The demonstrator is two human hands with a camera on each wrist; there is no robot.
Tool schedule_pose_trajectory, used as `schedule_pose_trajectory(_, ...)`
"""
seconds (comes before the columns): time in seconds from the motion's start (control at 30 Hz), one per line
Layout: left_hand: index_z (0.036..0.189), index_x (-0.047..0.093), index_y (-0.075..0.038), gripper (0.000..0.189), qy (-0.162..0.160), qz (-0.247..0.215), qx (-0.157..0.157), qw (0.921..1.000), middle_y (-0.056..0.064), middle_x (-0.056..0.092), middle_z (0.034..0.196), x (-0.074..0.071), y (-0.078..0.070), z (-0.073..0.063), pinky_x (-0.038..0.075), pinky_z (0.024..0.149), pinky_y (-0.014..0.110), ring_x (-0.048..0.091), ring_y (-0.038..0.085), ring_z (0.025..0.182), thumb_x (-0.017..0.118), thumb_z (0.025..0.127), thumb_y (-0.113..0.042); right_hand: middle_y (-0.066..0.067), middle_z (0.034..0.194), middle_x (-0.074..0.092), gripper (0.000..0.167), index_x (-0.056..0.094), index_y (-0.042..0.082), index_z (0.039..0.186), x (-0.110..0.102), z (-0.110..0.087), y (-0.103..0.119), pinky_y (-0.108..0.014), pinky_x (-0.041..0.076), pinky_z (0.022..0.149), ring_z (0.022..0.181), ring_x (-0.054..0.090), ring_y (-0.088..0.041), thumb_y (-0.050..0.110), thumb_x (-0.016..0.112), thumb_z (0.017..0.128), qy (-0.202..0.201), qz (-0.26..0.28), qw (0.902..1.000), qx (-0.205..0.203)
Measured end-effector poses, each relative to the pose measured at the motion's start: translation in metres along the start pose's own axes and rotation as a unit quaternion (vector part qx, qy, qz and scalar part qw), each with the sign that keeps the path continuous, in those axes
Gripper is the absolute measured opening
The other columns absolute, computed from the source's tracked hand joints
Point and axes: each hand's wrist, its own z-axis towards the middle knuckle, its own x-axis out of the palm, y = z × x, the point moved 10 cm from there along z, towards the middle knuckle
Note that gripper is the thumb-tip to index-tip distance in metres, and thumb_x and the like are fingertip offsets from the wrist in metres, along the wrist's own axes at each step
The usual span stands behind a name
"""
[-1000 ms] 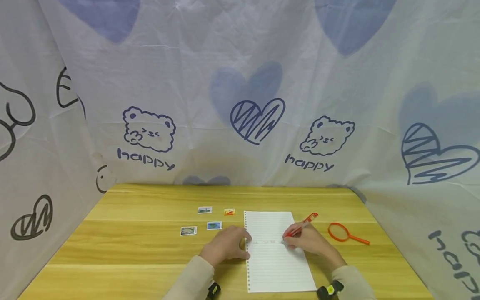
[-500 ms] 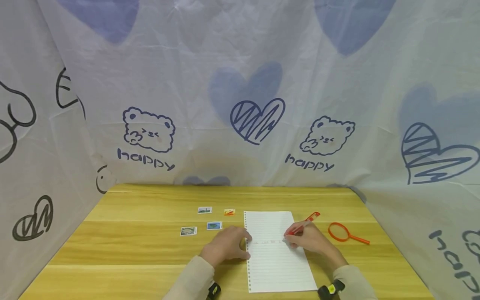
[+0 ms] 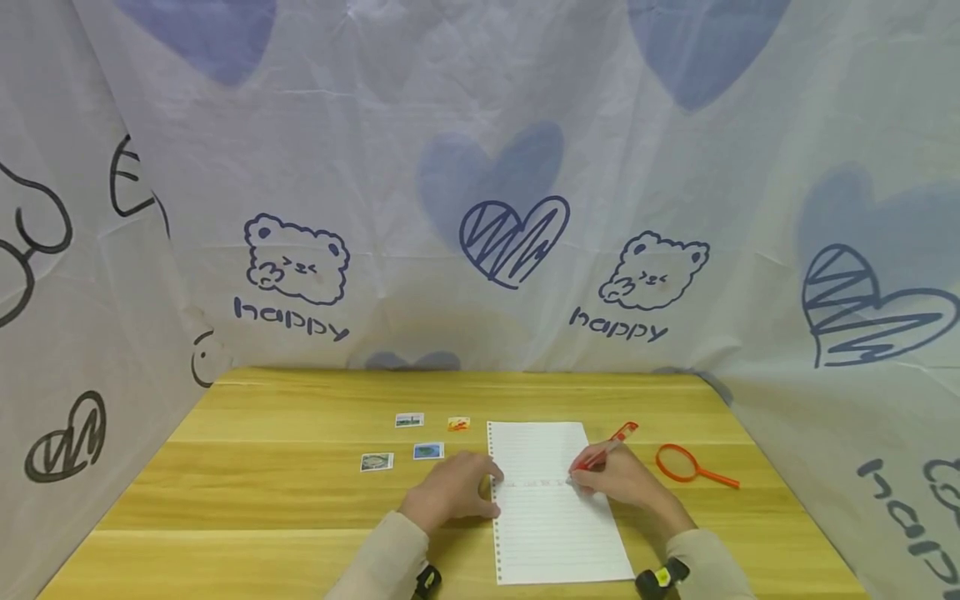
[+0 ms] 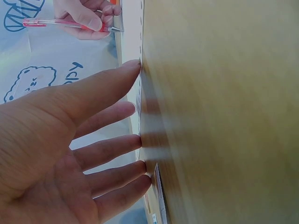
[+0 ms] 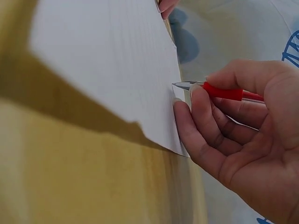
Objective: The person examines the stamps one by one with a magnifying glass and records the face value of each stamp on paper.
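Note:
A lined sheet of paper (image 3: 555,533) with punched holes down its left edge lies on the wooden table. Faint writing runs across its middle. My right hand (image 3: 618,477) pinches a red pen (image 3: 622,433) between thumb and fingers; in the right wrist view the metal tip of the pen (image 5: 187,85) points at the sheet (image 5: 107,56). My left hand (image 3: 452,490) rests its fingertips at the sheet's left edge. The left wrist view shows that hand's fingers (image 4: 112,151) fairly straight and spread, holding nothing.
Several small picture stamps (image 3: 429,451) lie left of the sheet, beyond my left hand. To the right of my right hand is a red magnifying glass (image 3: 697,473). A white printed cloth (image 3: 405,275) hangs behind and beside the wooden table (image 3: 247,483).
The pen and right hand have shifted very slightly to the right along the written line. My left hand and the sheet stay put.

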Motion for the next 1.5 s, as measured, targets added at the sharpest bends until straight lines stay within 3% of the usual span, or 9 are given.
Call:
schedule_pose_trajectory(0.83, 0.12, 0.075, -0.014, 0.045, -0.001, 0.006, 0.0, 1.0, 0.005, 0.073, 0.128, -0.001, 0.0, -0.001, 0.056, 0.103, 0.043, 0.067, 0.027, 0.12, 0.089, 0.079, -0.028, -0.003, 0.079, 0.074, 0.014, 0.077, 0.007, 0.094, 0.001, -0.001, 0.002, -0.02, 0.055, 0.062, 0.068, 0.065, -0.008, 0.021, 0.075, 0.093, 0.009, -0.008, 0.9999, 0.001)
schedule_pose_trajectory(1.07, 0.12, 0.075, -0.014, 0.046, -0.002, 0.009, 0.002, 1.0, 0.005, 0.073, 0.128, -0.002, -0.001, 0.0, 0.056, 0.104, 0.043, 0.067, 0.027, 0.121, 0.089, 0.079, -0.029, -0.004, 0.088, 0.076, 0.013, 0.077, 0.007, 0.098, -0.009, -0.004, 0.004, -0.021, 0.057, 0.066, 0.073, 0.066, -0.01, 0.019, 0.076, 0.092, -0.002, -0.007, 0.9999, 0.012)
schedule_pose_trajectory(1.27, 0.12, 0.075, -0.014, 0.046, -0.002, 0.011, 0.003, 0.9999, 0.005, 0.073, 0.129, -0.002, -0.002, 0.001, 0.055, 0.104, 0.043, 0.067, 0.027, 0.121, 0.089, 0.079, -0.029, -0.002, 0.097, 0.075, 0.01, 0.076, 0.013, 0.098, -0.027, -0.009, 0.009, -0.021, 0.056, 0.07, 0.082, 0.066, -0.013, 0.021, 0.076, 0.092, -0.032, -0.041, 0.9983, 0.027)
schedule_pose_trajectory(1.5, 0.119, 0.075, -0.013, 0.046, -0.004, 0.008, 0.003, 1.0, 0.006, 0.074, 0.127, -0.002, -0.001, -0.001, 0.056, 0.104, 0.043, 0.067, 0.027, 0.12, 0.09, 0.079, -0.029, 0.002, 0.103, 0.076, 0.009, 0.074, 0.018, 0.1, -0.044, -0.017, 0.016, -0.027, 0.054, 0.078, 0.094, 0.065, -0.013, 0.024, 0.075, 0.093, -0.033, -0.12, 0.9919, 0.024)
